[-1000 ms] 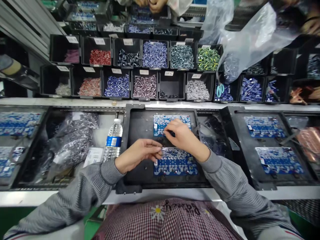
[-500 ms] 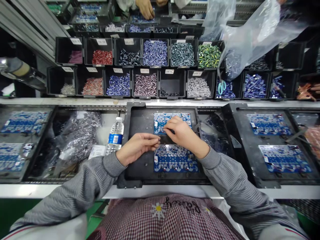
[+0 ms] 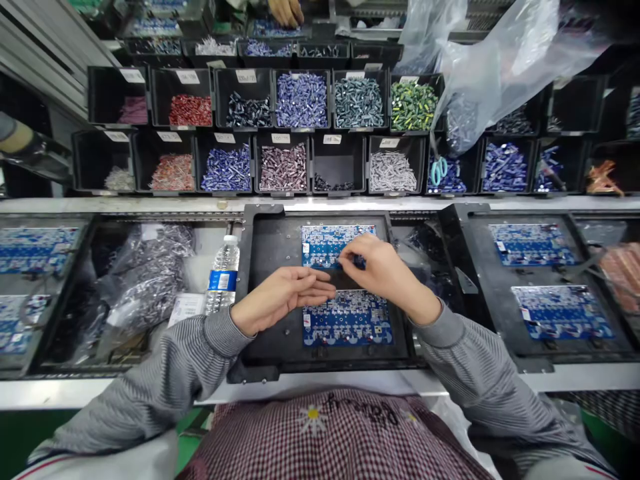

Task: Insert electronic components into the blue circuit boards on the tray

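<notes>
Two blue circuit boards lie in a black tray [image 3: 270, 307] in front of me. Over the right part of the far circuit board [image 3: 320, 247] is my right hand [image 3: 375, 263], thumb and forefinger pinched at its near edge. Whatever tiny thing sits in that pinch is too small to make out. My left hand [image 3: 290, 293] is held just left of it, fingers stretched out and palm partly turned up, above the gap between the boards. Its fingertips overlap the upper left of the near circuit board [image 3: 345, 327]; I cannot tell whether small parts lie in the palm.
Two rows of black bins [image 3: 340, 160] with sorted components stand behind the rail. A water bottle [image 3: 223, 273] and bagged parts [image 3: 155, 280] are left of the tray. Another tray with boards [image 3: 560, 313] sits right. Blue scissors [image 3: 439, 171] hang by a plastic bag [image 3: 495, 80]. Across, a co-worker's hand [image 3: 287, 12] shows.
My left hand has opened from a pinch, its fingers now extended. My right hand has shifted slightly right and nearer, still pinched. The whole view has moved a little.
</notes>
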{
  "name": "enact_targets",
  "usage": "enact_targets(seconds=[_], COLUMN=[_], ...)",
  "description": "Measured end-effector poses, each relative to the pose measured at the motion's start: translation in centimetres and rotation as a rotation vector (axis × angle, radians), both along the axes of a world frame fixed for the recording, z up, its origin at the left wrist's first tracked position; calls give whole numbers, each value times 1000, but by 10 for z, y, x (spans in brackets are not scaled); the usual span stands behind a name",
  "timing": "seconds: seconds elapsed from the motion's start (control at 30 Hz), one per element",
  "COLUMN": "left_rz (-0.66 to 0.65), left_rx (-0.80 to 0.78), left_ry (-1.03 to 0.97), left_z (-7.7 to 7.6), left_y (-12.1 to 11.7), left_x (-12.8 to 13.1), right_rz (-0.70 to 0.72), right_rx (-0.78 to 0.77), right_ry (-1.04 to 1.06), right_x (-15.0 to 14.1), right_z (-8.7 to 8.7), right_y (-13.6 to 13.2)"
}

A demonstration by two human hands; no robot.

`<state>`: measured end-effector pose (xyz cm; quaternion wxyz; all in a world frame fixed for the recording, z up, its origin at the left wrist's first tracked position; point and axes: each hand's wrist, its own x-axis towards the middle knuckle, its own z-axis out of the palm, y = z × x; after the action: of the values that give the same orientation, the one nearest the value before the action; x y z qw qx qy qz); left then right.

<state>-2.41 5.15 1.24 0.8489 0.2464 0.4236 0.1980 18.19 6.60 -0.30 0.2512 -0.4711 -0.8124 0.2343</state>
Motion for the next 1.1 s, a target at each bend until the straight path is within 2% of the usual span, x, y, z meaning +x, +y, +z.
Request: enact_targets(seconds=[0.23, 0.37, 0.47, 0.67, 0.9, 1.1], left_rz=[-87, -7, 22, 55, 49, 38], left_rx=[26, 102, 91, 57, 86, 171], left_ry=[192, 135, 84, 107, 76, 125], left_z=[-2, -3, -5, -11, -3, -5], left_y=[-3, -4, -3, -1, 2, 11], left_x=[-4, -5, -5, -6, 2, 10], right_rz=[-15, -10, 6, 40, 56, -140], right_rx=[16, 25, 41, 41, 46, 87], right_ry=[-76, -85, -88, -79, 19, 43], right_x=[5, 6, 6, 9, 11, 9], right_z=[-14, -15, -15, -15, -11, -15], right_y=[4, 4, 5, 7, -6, -2])
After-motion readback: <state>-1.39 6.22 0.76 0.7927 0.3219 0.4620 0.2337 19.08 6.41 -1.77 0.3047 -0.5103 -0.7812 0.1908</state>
